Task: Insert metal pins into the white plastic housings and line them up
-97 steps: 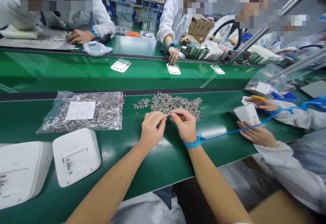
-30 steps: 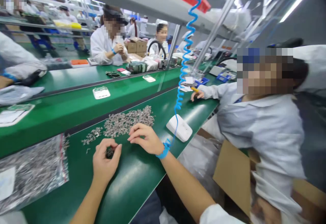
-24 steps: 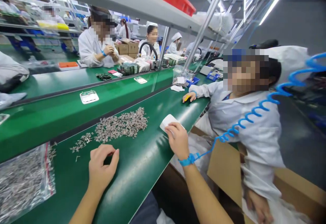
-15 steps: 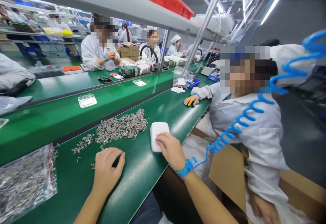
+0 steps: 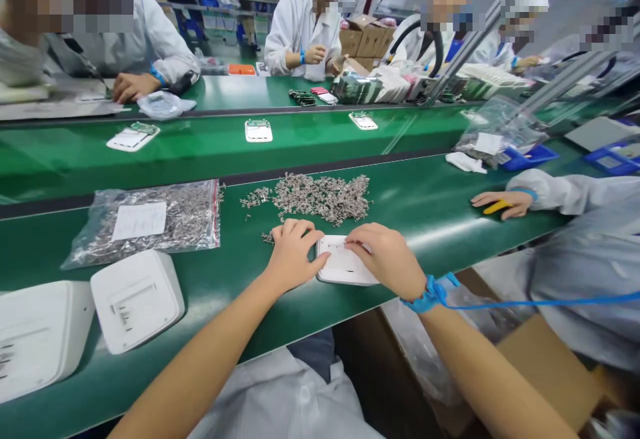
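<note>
White plastic case [image 5: 345, 262] at frame centre on green surface [image 5: 425, 206], flanked by both hands. Left hand [image 5: 293, 252] steadies left edge, grip loose; right hand [image 5: 387, 259] fingertips narrowly pinched on top. Best: keep case flat, press squarely, screws pile [image 5: 320, 196] just behind.

We see a bright, even scene lit from overhead, with pale glare streaks on the glossy green worktop [image 5: 450, 206] just right of our hands and only soft, short shadows beneath them. Near our hands everything is sharp. Straight lines bow towards the frame edges, and faces far beyond our hands are pixelated.
</note>
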A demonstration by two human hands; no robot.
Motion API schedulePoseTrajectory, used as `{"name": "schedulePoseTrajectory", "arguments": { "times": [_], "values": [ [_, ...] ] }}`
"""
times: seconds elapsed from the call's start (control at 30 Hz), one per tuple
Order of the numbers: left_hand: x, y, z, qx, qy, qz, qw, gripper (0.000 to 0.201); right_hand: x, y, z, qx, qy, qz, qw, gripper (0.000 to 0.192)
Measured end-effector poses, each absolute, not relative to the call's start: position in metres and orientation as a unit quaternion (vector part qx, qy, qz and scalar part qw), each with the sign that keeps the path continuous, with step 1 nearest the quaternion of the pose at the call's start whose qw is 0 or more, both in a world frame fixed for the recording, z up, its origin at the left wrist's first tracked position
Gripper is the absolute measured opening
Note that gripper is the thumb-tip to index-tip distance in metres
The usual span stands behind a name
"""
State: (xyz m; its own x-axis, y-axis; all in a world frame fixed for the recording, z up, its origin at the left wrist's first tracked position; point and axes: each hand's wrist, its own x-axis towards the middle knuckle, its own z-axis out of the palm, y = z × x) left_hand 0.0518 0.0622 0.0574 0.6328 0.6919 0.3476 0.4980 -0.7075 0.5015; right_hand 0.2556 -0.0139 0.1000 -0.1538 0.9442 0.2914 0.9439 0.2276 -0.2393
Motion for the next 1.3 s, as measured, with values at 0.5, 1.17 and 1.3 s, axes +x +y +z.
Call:
{"name": "schedulePoseTrajectory", "arguments": {
  "times": [0.5,1.17,1.3],
  "values": [
    [0.053,0.063,0.053,0.904,0.305,0.233,0.188,0.026,0.245,0.009,0.089,-0.642,-0.755,0.044,0.124,0.013],
    [0.078,0.058,0.053,0.850,0.401,0.270,0.209,0.015,0.252,-0.044,0.085,-0.544,-0.816,-0.048,0.188,0.025],
    [0.079,0.058,0.052,0.850,0.402,0.269,0.210,0.015,0.254,-0.045,0.084,-0.539,-0.819,-0.050,0.189,0.029]
  ]
}}
